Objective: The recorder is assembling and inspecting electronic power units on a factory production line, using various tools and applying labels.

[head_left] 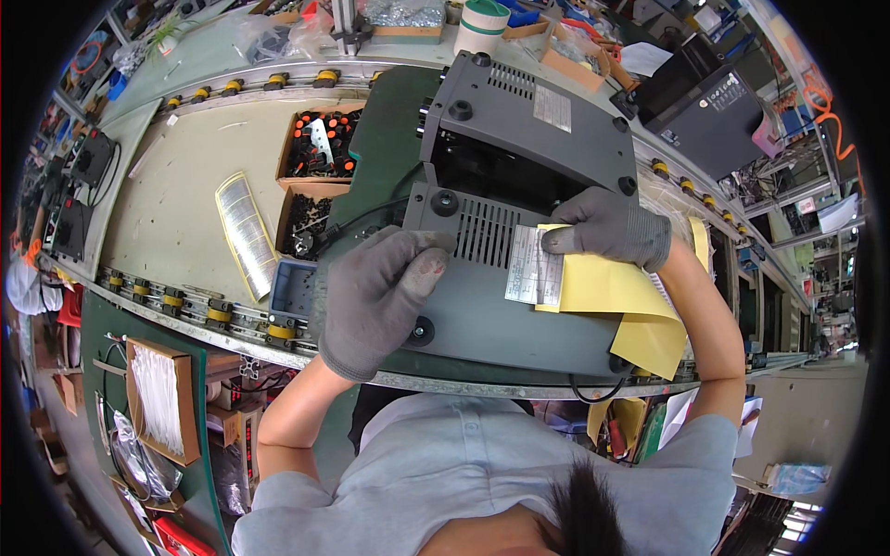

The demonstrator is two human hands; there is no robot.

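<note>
Both hands wear grey knit gloves, the left hand (385, 292) with a worn reddish patch on one fingertip, the right hand (612, 227) plain grey. The device casing (505, 315) under them is dark grey with black round feet and slotted vents. A white printed label (535, 266) lies on it, backed by a yellow sheet (616, 301). The mat (385, 139) beneath is dark green. Near the bench's left edge, a cardboard box (315, 144) holds black and orange parts.

bare benchtop (185, 185) lies open left (cardboard boxes (311, 176) flank grey casing (519, 185))
</note>
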